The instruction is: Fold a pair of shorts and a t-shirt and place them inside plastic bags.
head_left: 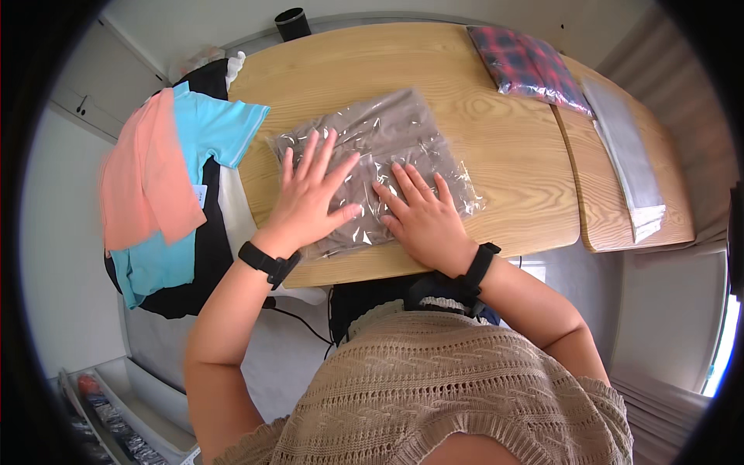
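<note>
Both hands flat on the bagged garment [372, 167], a grey-brown folded piece in a clear plastic bag lying near the front-left of the wooden table [480, 116]. Left hand [310, 198] is spread wide, fingers fanned, palm down on the left half of the bag, gripping nothing. Right hand [422, 213] is also open and flat, fingers closer together, pressing the near-right part. Looks like a press-and-smooth step: best done with flat palms, sweeping from the middle toward the bag's edges so trapped air goes out and the film does not wrinkle over the fold; keep one hand anchoring while the other slides, since the plastic looks slick on the wood. Cannot tell which end of the bag is open. Edges: the bag's near corner sits close to the table's near edge, right by the left wrist, so a pull toward the body could drag it off. Left edge of the table is near too, with a pile of clothes just beyond it, an orange shirt [143, 174] over a light-blue one [205, 128] on dark fabric. Open room is far and right of the bag: bare wood up to a red plaid bagged garment [527, 62] at the far right and a stack of grey flat bags [628, 155] on the right side leaf. A dark cup [292, 23] stands at the far edge, well apart.
</note>
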Available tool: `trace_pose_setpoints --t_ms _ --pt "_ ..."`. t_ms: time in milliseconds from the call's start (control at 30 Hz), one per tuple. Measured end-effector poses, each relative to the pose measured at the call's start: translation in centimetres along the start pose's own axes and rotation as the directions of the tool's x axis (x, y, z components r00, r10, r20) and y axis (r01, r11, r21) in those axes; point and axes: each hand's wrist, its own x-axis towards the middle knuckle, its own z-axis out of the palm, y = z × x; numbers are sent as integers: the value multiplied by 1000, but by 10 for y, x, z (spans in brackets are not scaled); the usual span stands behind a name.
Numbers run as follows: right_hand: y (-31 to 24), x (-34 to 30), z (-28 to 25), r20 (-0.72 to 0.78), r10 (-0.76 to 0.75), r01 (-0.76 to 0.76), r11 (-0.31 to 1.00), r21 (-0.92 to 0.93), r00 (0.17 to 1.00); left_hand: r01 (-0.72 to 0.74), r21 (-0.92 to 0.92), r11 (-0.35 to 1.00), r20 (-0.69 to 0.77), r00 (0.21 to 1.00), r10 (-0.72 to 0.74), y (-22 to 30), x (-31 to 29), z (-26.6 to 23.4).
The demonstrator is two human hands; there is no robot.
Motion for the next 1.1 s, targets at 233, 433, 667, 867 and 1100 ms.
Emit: trace_pose_setpoints --t_ms 233,433,667,867,1100 --pt "21 25 -9 181 21 -24 1000 11 983 61 99 993 156 985 -76 -7 -5 5" --pt "25 28 -3 230 19 -24 1000 18 973 89 19 996 172 981 -91 -9 -1 10" --pt "25 33 -3 241 12 -23 999 40 971 104 -10 995 202 974 -100 -12 0 9" --pt "34 32 -7 232 9 -21 999 48 973 84 -17 996 186 979 -79 -14 3 13" --pt "64 13 -62 56 17 -49 761 647 998 165 -201 966 273 956 -107 -37 -1 13"
